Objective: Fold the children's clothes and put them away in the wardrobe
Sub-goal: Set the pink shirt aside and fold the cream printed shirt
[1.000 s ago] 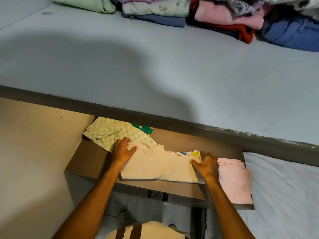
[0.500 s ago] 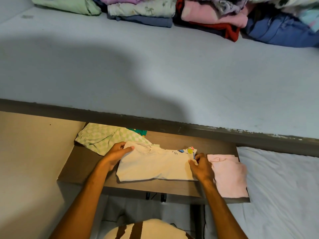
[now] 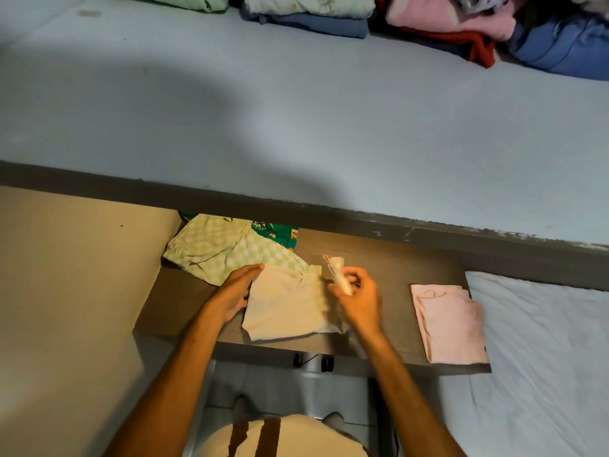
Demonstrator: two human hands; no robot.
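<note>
Folding in progress on cream shirt (image 3: 290, 305), which lies on wooden shelf (image 3: 389, 255). Right hand (image 3: 357, 296) is closed on the shirt's right edge, lifted clear of the shelf and mid-turn toward centre. Left hand (image 3: 235, 291) lies open and flat, pinning the shirt's left edge. Next move, by judgement: lay the raised flap flat and smooth it. Shirt appears soft, lightly creased. Folded pink garment (image 3: 449, 324) sits right of the shirt, apart; green checked garment (image 3: 217, 249) just behind-left.

Your right hand (image 3: 357, 296) has lifted the cream shirt's (image 3: 290, 306) right side off the wooden shelf (image 3: 389, 258) and carried it leftward over the shirt, away from the folded pink garment (image 3: 449, 324), hiding its print.
</note>
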